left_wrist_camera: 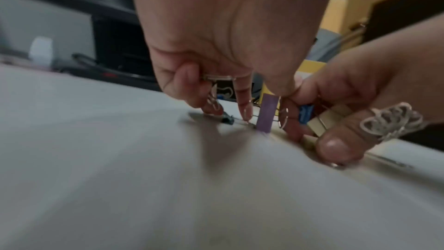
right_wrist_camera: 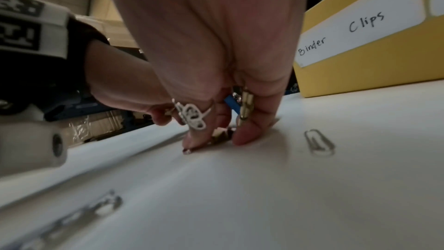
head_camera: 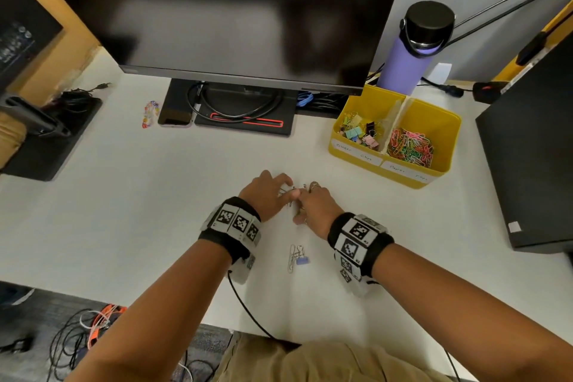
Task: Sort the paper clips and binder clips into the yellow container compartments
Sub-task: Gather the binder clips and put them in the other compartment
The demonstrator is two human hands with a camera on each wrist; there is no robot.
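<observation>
Binder clips and paper clips lie between both hands mid-surface (head_camera: 155,180). The right hand (head_camera: 314,206) pinches a blue binder clip (right_wrist_camera: 231,103) plus a gold one; the left hand (head_camera: 268,195) curls its fingers (left_wrist_camera: 245,102) round wire clips. The yellow container (head_camera: 434,121) sits far right. Overfull fingers could spill clips or mix kinds into the wrong compartment.

Head view steeply down over desk (head_camera: 155,195); wrist views low, close, somewhat blurred, sharing it.
</observation>
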